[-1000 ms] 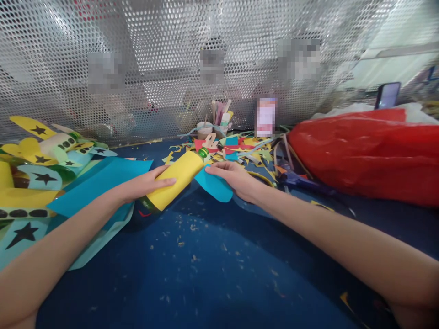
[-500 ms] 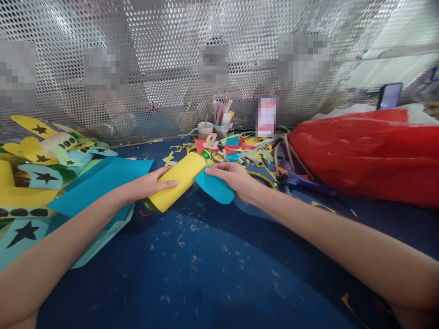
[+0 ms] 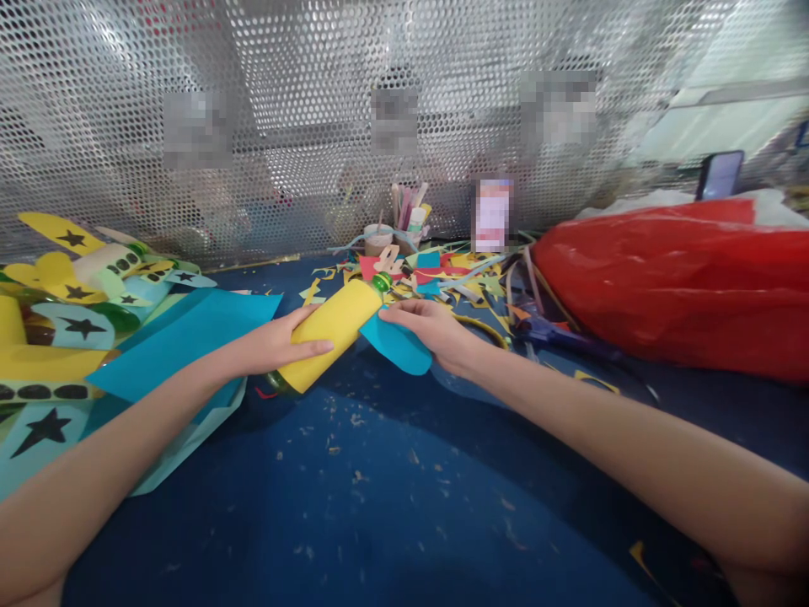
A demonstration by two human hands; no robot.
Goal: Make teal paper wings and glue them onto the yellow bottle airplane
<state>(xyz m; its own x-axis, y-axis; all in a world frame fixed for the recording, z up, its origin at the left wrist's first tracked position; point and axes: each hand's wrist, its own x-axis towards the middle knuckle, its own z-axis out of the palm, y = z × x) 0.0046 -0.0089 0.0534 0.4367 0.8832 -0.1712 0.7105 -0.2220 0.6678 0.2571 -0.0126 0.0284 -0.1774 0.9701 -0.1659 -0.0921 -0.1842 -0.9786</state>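
A green plastic bottle [image 3: 382, 283] wrapped in yellow paper [image 3: 334, 329] lies tilted over the table, its capped neck pointing up and right. My left hand [image 3: 278, 340] is closed round the lower half of the wrap, thumb across the front. Between the thumb and fingertips of my right hand [image 3: 436, 330] is a blue paper piece [image 3: 399, 346] with a rounded end. Its near edge comes up close beside the bottle's upper end; whether they touch I cannot tell.
Paper planes [image 3: 69, 278] with black stars and blue sheets [image 3: 195, 333] lie at left. Coloured scraps [image 3: 436, 270], cups of sticks [image 3: 379, 240] and a phone [image 3: 492, 215] stand behind. Purple-handled scissors [image 3: 556, 333] and a red plastic bag [image 3: 663, 287] are at right, before a perforated metal wall [image 3: 303, 93].
Almost nothing differs. My left hand and the wrapped bottle have shifted very slightly to the right; my right hand keeps the blue paper piece in the same place.
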